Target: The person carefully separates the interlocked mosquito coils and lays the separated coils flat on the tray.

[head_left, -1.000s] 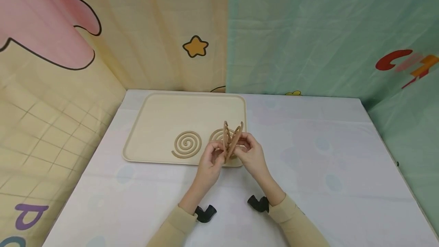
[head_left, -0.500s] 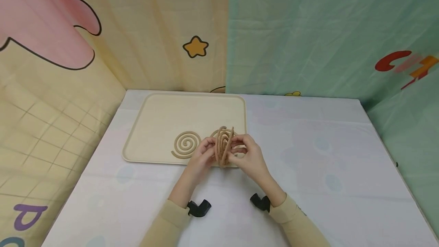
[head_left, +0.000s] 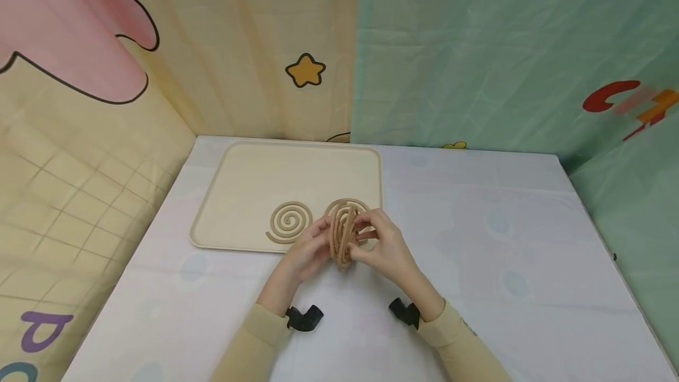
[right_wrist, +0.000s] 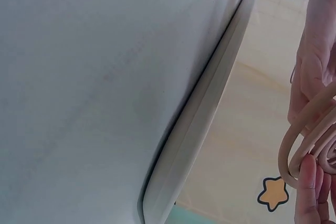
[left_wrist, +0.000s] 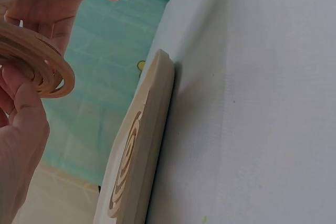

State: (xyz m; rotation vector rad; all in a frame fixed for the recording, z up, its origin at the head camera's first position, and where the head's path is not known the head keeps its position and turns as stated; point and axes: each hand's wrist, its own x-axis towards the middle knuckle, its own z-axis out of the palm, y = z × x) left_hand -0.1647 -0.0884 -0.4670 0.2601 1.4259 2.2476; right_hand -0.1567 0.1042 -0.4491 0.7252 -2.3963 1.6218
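Note:
Between both hands, brown spiral mosquito coils [head_left: 342, 239] are held up on edge, nested close against each other, over the tray's front edge. My left hand [head_left: 307, 250] grips them from the left, its thumb and fingers at the rim. From the right, my right hand [head_left: 385, 247] pinches them with thumb and fingertips. The left wrist view shows the held coils [left_wrist: 52, 69] slightly apart at their outer rings. On the tray lies a flat mosquito coil [head_left: 289, 222]; a second flat coil [head_left: 339, 201] is partly hidden behind the held ones.
The cream tray [head_left: 254, 175] lies on the table's left half, with a low raised rim. A white cloth [head_left: 477, 264] covers the table. Printed curtains [head_left: 451, 52] hang behind and at both sides. Each wrist wears a black camera mount [head_left: 305, 318].
The held coils were spread in a V; they now sit closer together and lower. My left hand has shifted left and turned flatter, while my right hand stays nearly in place.

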